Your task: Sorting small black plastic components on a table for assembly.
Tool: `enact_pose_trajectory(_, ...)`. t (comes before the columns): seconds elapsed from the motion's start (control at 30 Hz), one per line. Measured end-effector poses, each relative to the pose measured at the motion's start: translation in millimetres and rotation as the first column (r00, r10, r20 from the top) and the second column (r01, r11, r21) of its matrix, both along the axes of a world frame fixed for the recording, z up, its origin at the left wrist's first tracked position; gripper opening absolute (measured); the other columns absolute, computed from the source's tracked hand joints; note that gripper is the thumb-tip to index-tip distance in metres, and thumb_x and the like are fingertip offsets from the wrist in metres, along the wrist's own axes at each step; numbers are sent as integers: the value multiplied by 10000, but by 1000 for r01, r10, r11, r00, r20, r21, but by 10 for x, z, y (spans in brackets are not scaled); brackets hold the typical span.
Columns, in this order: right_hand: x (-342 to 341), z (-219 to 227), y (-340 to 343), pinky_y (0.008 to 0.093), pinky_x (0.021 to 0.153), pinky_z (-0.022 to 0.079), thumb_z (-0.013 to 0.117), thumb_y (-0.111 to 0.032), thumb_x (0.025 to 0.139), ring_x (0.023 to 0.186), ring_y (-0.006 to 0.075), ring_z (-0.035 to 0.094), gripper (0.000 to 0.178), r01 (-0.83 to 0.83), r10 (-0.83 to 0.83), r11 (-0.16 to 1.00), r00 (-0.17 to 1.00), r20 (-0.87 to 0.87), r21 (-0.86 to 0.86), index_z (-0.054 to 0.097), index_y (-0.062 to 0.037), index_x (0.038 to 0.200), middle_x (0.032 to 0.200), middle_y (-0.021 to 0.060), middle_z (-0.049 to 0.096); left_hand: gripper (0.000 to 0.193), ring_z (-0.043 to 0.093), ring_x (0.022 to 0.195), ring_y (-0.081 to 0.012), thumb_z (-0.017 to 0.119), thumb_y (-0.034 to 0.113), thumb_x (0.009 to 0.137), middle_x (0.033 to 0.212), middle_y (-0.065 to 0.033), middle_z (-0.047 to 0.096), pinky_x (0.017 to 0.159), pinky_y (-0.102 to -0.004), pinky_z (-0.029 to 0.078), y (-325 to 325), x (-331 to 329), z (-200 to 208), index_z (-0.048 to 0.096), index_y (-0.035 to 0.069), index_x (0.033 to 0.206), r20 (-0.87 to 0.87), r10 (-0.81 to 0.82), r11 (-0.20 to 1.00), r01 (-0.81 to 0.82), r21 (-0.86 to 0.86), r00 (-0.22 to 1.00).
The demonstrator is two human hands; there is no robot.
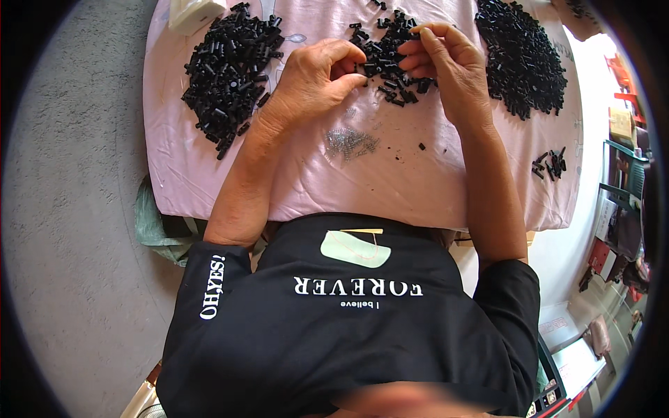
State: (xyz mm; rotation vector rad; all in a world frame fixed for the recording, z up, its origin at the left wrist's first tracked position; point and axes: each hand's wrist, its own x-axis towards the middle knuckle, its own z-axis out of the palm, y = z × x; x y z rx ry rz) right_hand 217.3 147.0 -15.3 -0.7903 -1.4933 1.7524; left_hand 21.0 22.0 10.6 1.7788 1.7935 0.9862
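A loose heap of small black plastic parts (401, 49) lies between my hands on the pink cloth. At its left edge, my left hand (317, 76) is closed, with thumb and index finger pinching what looks like a small black plastic part (359, 68). Over the heap's right side, my right hand (453, 66) has thumb and forefinger pressed together; whatever is between them is too small to make out. Its other fingers curl above the black parts. Closer to my body, a scatter of tiny silver metal pieces (348, 143) rests on the cloth.
Large piles of black parts flank my hands: longer tubes (230, 70) on the left, finer pieces (523, 63) on the right. A small black cluster (550, 164) lies near the right edge of the pink-covered table (418, 195). A white box (195, 15) stands at the far left corner.
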Motion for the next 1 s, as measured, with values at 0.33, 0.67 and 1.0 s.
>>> enact_pose_trajectory(0.33,-78,-66,-49,217,738,565,525,-172,1056,961,160,721,201,19,-26,981,999,34,191,625,-5,1104,1104,104,716,161,665,834,-80,712,-11,869,911,-24,682,769,-226,548,15,13,-71,695,-4,1029,192,-31,998,20,60,981)
enact_pose_trajectory(0.67,-10,-68,8,204,707,550,580,-160,1032,808,94,680,197,41,-38,996,998,-48,73,667,-10,1125,958,67,716,105,651,697,-165,697,18,788,782,-88,678,657,-286,516,-181,-202,218,695,-12,888,184,-261,934,296,-199,948)
enact_pose_trajectory(1.0,-96,12,-147,222,749,549,602,-122,1010,827,86,670,170,-141,143,987,990,-15,76,669,-22,1131,966,58,710,99,635,647,-235,682,66,785,724,-129,630,624,-335,507,-164,-109,195,655,-12,841,4,-296,936,291,-196,955)
